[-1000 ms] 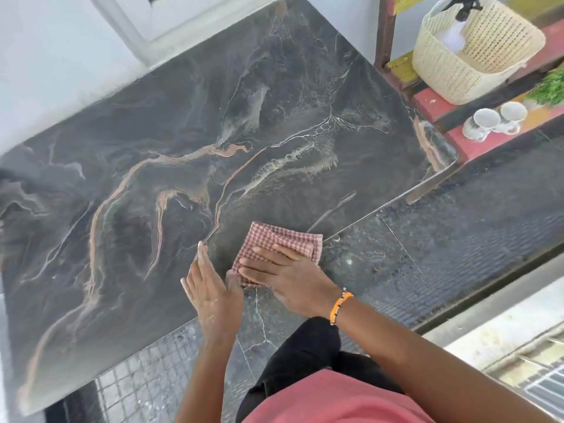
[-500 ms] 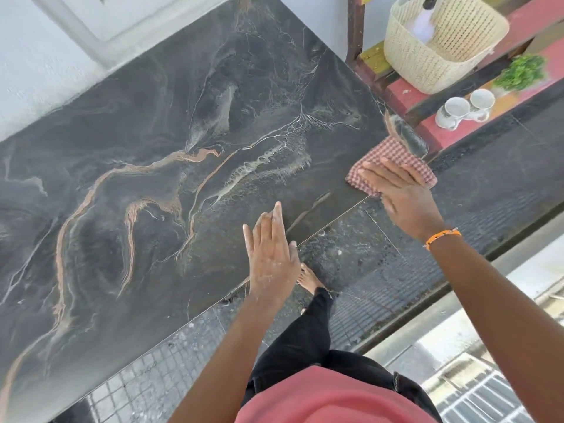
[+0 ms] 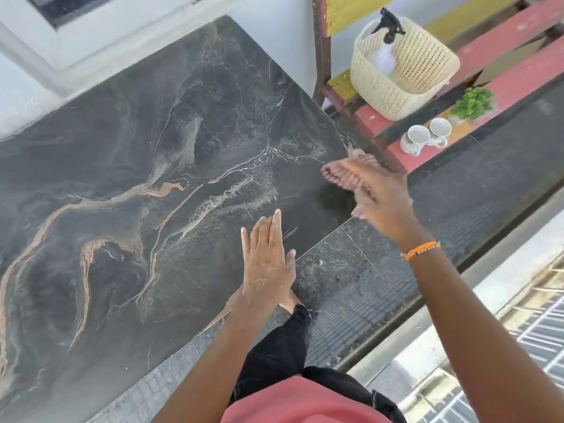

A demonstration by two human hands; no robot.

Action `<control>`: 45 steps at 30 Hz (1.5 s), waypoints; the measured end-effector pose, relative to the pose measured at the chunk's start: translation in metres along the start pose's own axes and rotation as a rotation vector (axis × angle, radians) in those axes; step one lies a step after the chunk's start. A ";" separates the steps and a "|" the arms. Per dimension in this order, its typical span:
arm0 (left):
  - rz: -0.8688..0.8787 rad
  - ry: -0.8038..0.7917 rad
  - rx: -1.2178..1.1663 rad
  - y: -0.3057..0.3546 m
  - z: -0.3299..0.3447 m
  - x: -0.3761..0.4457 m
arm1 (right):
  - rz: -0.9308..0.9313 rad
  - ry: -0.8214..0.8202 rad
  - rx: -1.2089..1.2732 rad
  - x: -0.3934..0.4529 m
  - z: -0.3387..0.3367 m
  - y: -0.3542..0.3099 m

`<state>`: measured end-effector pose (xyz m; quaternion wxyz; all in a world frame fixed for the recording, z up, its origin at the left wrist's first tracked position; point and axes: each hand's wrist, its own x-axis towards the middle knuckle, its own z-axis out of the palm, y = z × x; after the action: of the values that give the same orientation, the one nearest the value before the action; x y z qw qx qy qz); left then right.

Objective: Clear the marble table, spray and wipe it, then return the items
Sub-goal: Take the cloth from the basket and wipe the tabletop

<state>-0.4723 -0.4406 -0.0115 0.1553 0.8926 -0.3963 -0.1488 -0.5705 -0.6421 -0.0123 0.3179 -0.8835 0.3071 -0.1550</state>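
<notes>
The dark marble table (image 3: 122, 148) with orange and white veins fills the left and middle of the head view, and nothing stands on it. The red checked cloth (image 3: 340, 175) lies at the table's right corner, blurred by motion. My right hand (image 3: 381, 203), wearing an orange wristband, lies over the cloth with its fingers stretched out, also blurred. My left hand (image 3: 268, 261) rests flat on the table's near edge, fingers straight and together.
A cream woven basket (image 3: 424, 77) holding a spray bottle (image 3: 387, 25) sits on a red and yellow bench (image 3: 518, 77) beyond the table's right end. Two white cups (image 3: 418, 137) and a small green plant (image 3: 473, 102) stand beside it. Dark tiled floor lies below.
My right hand has swept the cloth from the near edge rightward to the table's right corner. My left hand shifted right along the near edge and stays flat.
</notes>
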 end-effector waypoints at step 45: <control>-0.400 -0.144 0.051 0.093 0.026 0.101 | -0.449 -0.476 -0.526 0.252 0.069 0.013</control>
<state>-0.4790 -0.5803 -0.0127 0.0712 0.9443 -0.2248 -0.2297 -0.3515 -0.7789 -0.0528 0.1018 -0.9908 0.0539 0.0716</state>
